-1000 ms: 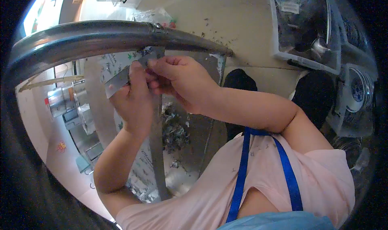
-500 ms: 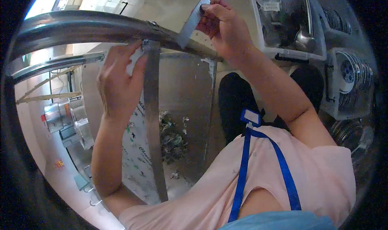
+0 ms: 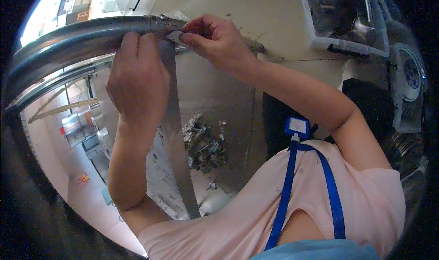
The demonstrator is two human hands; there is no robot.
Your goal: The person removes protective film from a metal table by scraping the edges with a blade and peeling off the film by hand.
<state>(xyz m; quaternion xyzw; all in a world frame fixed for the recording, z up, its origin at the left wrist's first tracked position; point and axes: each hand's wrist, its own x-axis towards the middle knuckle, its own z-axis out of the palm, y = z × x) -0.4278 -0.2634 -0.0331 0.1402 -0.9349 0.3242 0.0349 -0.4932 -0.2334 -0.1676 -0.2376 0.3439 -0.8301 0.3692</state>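
Observation:
My right hand [image 3: 219, 43] pinches a small whitish strip [image 3: 175, 37] between thumb and fingertips, against the underside of a thick metal tube [image 3: 82, 37]. Only a short part of the strip shows. Close beside it, my left hand [image 3: 138, 77] has its fingers together and bent at the tube, near the top of a flat metal bar [image 3: 176, 123] that runs downward. The left thumb and fingertips are hidden, so what they hold cannot be made out. A joint with a screw [image 3: 161, 18] sits on the tube above the hands.
A heap of grey-white crumpled scraps [image 3: 203, 143] lies below, right of the bar. Clear plastic bins [image 3: 320, 44] with metalware stand upper right, and a round plate-like item [image 3: 410, 75] is beside them. A thinner metal rail [image 3: 59, 84] runs below the tube.
My right hand has brought the strip down and left to the tube beside my left hand. My left hand's fingers have closed together from a spread pose. The view has shifted slightly.

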